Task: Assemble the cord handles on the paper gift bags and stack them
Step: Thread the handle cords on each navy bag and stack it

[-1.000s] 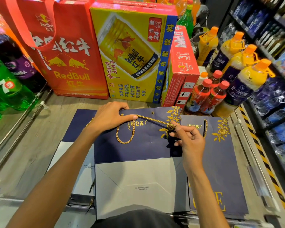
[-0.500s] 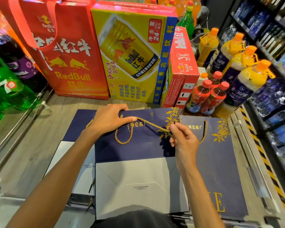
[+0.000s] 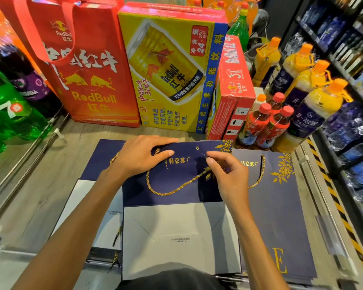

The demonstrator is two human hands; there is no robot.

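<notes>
On the head camera I see the navy gift bag (image 3: pixel 176 185) flat on the wooden shelf (image 3: pixel 40 185), a second bag (image 3: pixel 281 206) just right of it. Beyond it stand a yellow Red Bull carton (image 3: pixel 172 70) and red-capped bottles (image 3: pixel 266 126), blocking nothing. The left hand (image 3: pixel 140 158) presses flat on the bag's top edge; the right hand (image 3: pixel 226 176) pinches the gold cord (image 3: pixel 172 190) tip beside the eyelet (image 3: pixel 197 147). Half a second ago that tip sat further right, at the leaf print (image 3: pixel 224 145)

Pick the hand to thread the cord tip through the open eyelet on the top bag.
Right. The right hand pinches the free tip of the gold cord just beside the eyelet; the left hand lies flat on the navy bag, holding it down.
</notes>
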